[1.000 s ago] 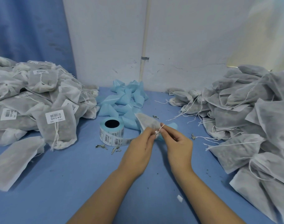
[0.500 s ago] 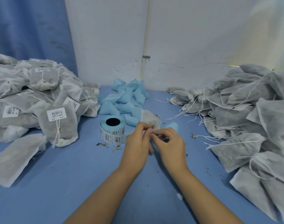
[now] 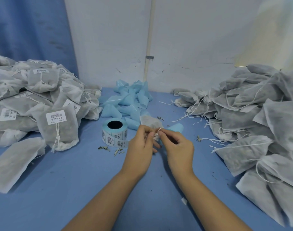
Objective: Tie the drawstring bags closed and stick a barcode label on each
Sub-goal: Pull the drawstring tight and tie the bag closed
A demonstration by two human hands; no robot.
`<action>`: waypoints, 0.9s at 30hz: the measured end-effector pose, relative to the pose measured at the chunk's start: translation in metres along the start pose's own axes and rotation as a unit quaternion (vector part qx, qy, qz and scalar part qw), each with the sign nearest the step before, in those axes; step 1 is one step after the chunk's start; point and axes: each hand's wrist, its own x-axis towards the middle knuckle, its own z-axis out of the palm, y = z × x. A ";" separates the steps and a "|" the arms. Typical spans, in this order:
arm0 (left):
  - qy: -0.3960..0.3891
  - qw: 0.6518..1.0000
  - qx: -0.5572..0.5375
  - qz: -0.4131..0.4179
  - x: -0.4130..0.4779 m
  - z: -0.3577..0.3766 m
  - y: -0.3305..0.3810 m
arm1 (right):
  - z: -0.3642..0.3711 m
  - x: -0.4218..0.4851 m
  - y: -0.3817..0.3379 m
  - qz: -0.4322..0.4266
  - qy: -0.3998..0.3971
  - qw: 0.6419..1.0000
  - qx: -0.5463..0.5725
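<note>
Both hands work close together above the bench (image 3: 75, 189). The left hand (image 3: 140, 144) pinches one bag (image 3: 150, 123) at its gathered neck. The right hand (image 3: 177, 145) pinches the string (image 3: 159, 130), which is looped at that neck. The bag body lies just beyond the fingertips.

Status, as judged:
- The knot is in progress, and no label shows on this bag.
- The roll (image 3: 115, 130) stands just left of the left hand, ready for labelling.
- Done: the left pile (image 3: 34, 100), well left of the hands, is tied and labelled.
- Remaining: the right pile (image 3: 259, 122), right of the right hand, is large, with loose strings and no labels.
</note>
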 end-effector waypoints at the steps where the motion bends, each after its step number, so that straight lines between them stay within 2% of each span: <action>1: 0.004 1.000 0.004 -0.006 0.000 0.000 -0.001 | 0.000 0.001 0.000 0.006 0.003 1.000 0.008; 8: 0.025 1.000 0.015 -0.009 0.002 -0.002 -0.004 | 0.005 -0.002 -0.001 -0.027 0.006 1.000 0.003; 12: 0.011 1.000 0.016 -0.009 0.001 -0.001 -0.003 | 0.002 0.000 -0.001 -0.005 0.013 1.000 0.023; 15: 0.023 1.000 0.015 -0.015 0.002 -0.002 -0.003 | 0.000 0.001 -0.003 0.005 -0.019 0.999 0.032; 20: 0.046 0.997 0.054 0.015 0.001 -0.003 -0.002 | 0.002 -0.001 -0.004 -0.042 -0.054 0.996 -0.053; 23: 0.021 0.998 0.056 0.037 -0.002 -0.001 -0.001 | 0.003 -0.002 -0.003 -0.066 -0.052 0.992 -0.093; 27: -0.012 0.999 0.026 0.036 -0.003 -0.001 0.003 | 0.003 -0.002 -0.001 -0.034 -0.044 0.997 -0.060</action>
